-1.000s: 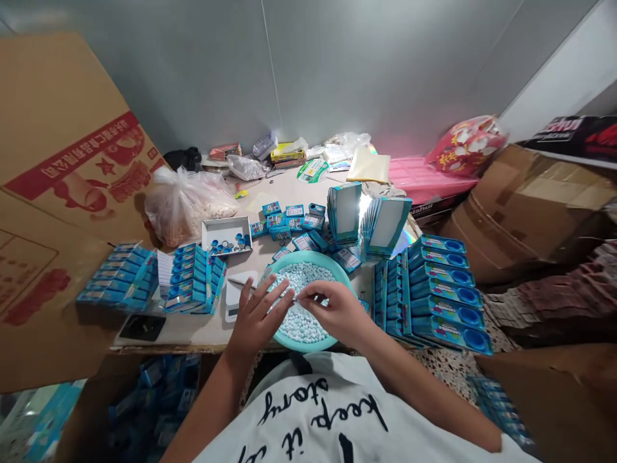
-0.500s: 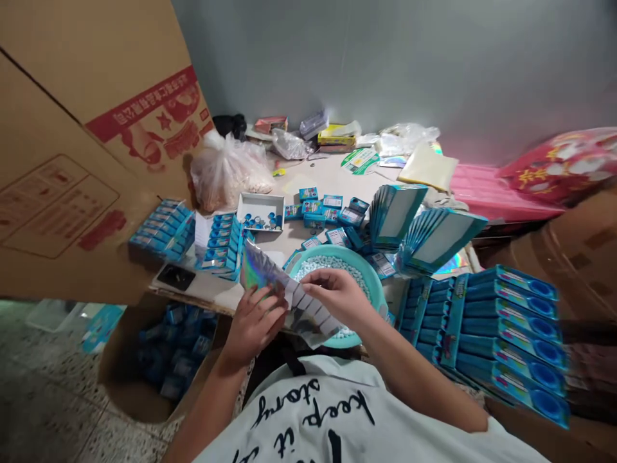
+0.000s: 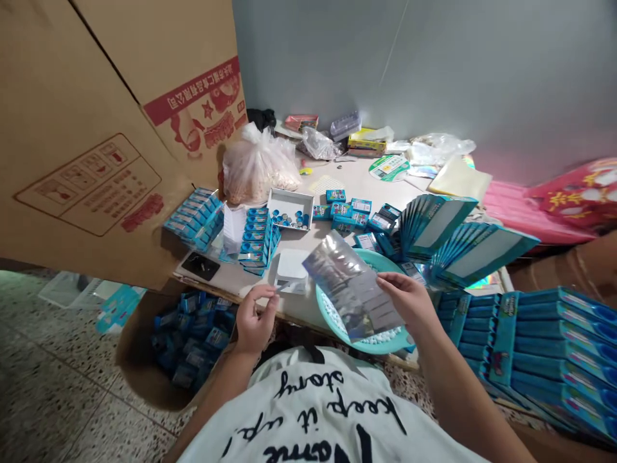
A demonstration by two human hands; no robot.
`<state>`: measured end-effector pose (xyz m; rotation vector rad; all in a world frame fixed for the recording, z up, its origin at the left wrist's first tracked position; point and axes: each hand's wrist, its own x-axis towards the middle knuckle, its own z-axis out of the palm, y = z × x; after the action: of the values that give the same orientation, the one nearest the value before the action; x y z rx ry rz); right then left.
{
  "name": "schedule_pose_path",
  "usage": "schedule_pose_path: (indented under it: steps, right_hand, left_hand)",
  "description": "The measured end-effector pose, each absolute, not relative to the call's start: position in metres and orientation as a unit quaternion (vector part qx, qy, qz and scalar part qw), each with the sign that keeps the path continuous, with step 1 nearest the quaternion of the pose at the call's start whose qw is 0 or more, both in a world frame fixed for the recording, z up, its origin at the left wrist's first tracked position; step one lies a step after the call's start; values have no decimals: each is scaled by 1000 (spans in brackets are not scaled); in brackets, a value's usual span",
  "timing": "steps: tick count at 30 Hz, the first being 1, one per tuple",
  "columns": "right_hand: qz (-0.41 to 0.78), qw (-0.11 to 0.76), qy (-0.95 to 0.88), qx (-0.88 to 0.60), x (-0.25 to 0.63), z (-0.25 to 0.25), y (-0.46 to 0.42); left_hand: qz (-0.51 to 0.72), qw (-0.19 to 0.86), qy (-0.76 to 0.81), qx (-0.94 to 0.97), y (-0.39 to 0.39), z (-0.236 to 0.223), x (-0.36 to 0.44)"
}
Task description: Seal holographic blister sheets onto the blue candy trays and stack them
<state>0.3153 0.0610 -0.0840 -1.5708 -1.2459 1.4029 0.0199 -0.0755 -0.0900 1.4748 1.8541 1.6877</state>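
Our right hand pinches a silver foil sheet above the turquoise basin, its fingers closed on the sheet's edge. Left of the basin, our left hand curls its fingers nearly shut; we cannot tell whether they hold anything. Beyond the basin stand two fanned stacks of blue cartons.
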Motion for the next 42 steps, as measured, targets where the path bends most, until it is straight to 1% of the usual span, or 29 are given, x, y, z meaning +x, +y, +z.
schedule_pose_path:
  steps: [4, 7, 10, 13, 14, 16, 17, 18, 19, 20, 21, 24, 27, 30, 33, 36, 38, 40, 42]
  right_hand:
    - [386, 250, -475, -751, 340, -127, 51]
    - [313, 208, -440, -816, 352, -138, 44]
    - [255, 176, -424, -851, 355, -130, 40]
    - [213, 142, -419, -871, 340, -114, 40]
    - [193, 145, -437, -866, 328, -108, 40]
    - [175, 192, -525, -810, 293, -97, 39]
    - [184, 232, -586, -754, 271, -92, 37]
    - [228, 271, -642, -680, 247, -87, 34]
    - [297, 296, -677, -605, 222, -83, 31]
    - [367, 298, -702, -533, 198, -79, 28]
    - [412, 294, -716, -481, 174, -77, 25]
    - [418, 269, -767, -406, 123, -69, 24]
    - [364, 225, -813, -395, 107, -64, 31]
    - [306, 206, -842, -393, 109, -66, 40]
    - [304, 206, -861, -351, 105, -70, 45]
    - [358, 236, -842, -328, 87, -68, 48]
    - [411, 273, -803, -333, 70, -65, 51]
    - [473, 320, -743, -347, 51, -61, 57]
    - [553, 371, -644, -376, 31, -60, 64]
  left_hand:
    - [597, 170, 629, 469, -66, -79, -23]
    - [599, 228, 614, 461, -54, -73, -56]
    - [584, 297, 611, 443, -39, -70, -82]
    - [556, 349, 609, 445, -28, -68, -99]
    - [543, 358, 606, 457, -25, -67, -103]
    - [500, 370, 598, 505, -20, -66, -108]
    - [468, 379, 592, 535, -18, -66, -109]
    - [434, 392, 584, 562, -16, -66, -108]
    - [406, 408, 575, 581, -14, -67, -107]
    - [387, 425, 569, 588, -13, -69, -105]
    - [377, 442, 565, 586, -12, -71, -101]
    - [387, 477, 576, 540, -12, -81, -85]
    - [418, 519, 591, 455, -16, -92, -63]
    - [459, 545, 604, 356, -21, -99, -46]
    - [485, 546, 604, 318, -24, -101, -49]
    - [514, 524, 608, 303, -25, -98, -70]
    - [538, 501, 618, 279, -25, -94, -87]
    - [548, 522, 599, 261, -22, -88, -102]
    - [549, 571, 556, 251, -16, -82, -111]
